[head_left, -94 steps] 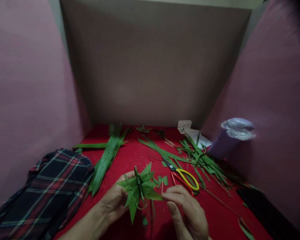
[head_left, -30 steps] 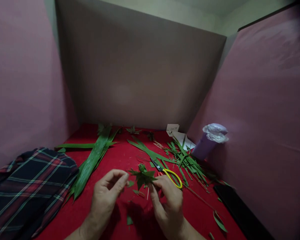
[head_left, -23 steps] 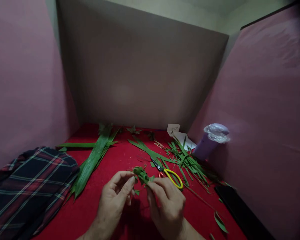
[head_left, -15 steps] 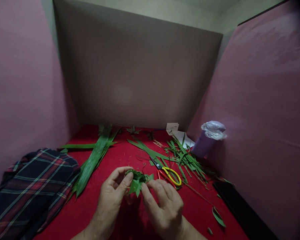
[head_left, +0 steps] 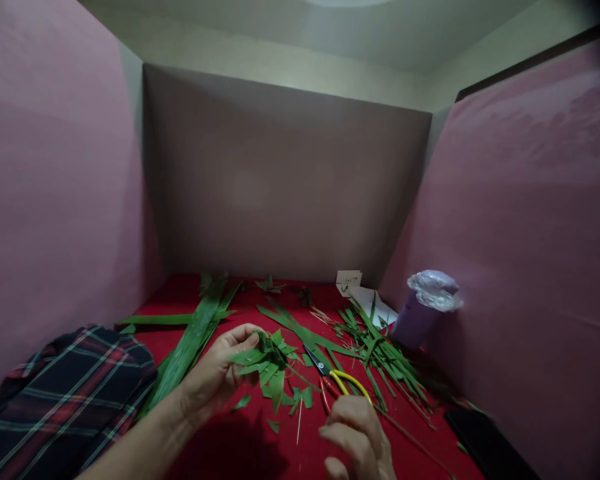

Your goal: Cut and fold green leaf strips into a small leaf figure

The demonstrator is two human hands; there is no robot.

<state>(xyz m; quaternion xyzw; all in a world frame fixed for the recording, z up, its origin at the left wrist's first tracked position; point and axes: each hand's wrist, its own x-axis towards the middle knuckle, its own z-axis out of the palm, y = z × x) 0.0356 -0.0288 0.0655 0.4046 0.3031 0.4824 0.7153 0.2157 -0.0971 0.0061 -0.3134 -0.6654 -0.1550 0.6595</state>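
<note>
My left hand (head_left: 219,371) pinches a folded green leaf figure (head_left: 267,363) with several pointed tips, holding it just above the red table (head_left: 260,453). My right hand (head_left: 357,437) is lower, at the bottom edge, apart from the figure, fingers curled and nothing visible in them. It hovers just in front of the yellow-handled scissors (head_left: 337,383), which lie on the cloth. Small cut leaf bits (head_left: 300,398) and a thin stick (head_left: 300,427) lie under the figure.
Long green leaves (head_left: 190,340) lie at the left, a heap of cut leaf strips (head_left: 380,347) at the right. A plaid cloth (head_left: 55,400) covers the left corner. A purple cup with plastic wrap (head_left: 423,310), white paper (head_left: 365,293) and a black object (head_left: 485,443) sit right. Pink-brown walls enclose the table.
My right hand has let go of the leaf figure and dropped toward the bottom edge near the scissors. My left hand now holds the figure alone. The view has tilted upward.
</note>
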